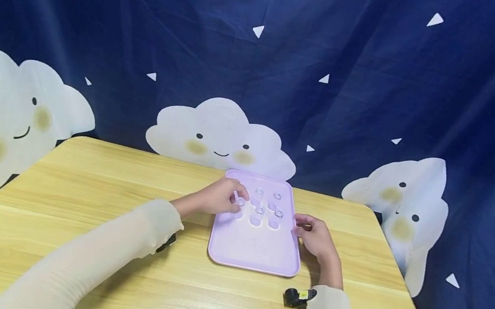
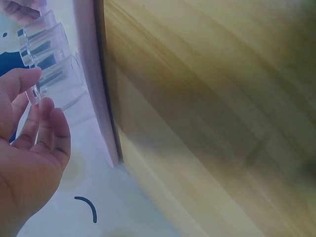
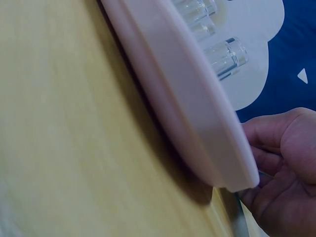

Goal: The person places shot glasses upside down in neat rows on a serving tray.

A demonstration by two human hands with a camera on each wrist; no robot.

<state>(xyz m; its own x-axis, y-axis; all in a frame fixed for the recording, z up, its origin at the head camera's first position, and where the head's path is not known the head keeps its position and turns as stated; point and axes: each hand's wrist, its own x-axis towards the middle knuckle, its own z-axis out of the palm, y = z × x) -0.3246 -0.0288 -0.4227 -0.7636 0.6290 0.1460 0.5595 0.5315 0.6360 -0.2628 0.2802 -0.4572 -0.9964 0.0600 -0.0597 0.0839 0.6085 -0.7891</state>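
Observation:
A pale lilac tray [image 1: 254, 254] lies on the table with several clear cups on it, two in the back row and three in the front row. At the tray's left side my left hand [image 1: 220, 196] pinches the leftmost clear cup [image 2: 61, 79] near its rim, thumb on one side and fingers on the other. The cup stays upright among the others. On the opposite side my right hand [image 1: 316, 235] touches the tray's right rim with relaxed, slightly bent fingers. In the right wrist view its fingertips are hidden behind the tray edge, and other clear cups [image 3: 228, 57] rise beyond it.
The light wooden table [image 1: 136, 287] extends around the tray, whose far edge lies near the table's back edge. A dark blue curtain [image 1: 205, 52] printed with white clouds hangs behind. Black cameras [image 1: 295, 297] are strapped to both wrists.

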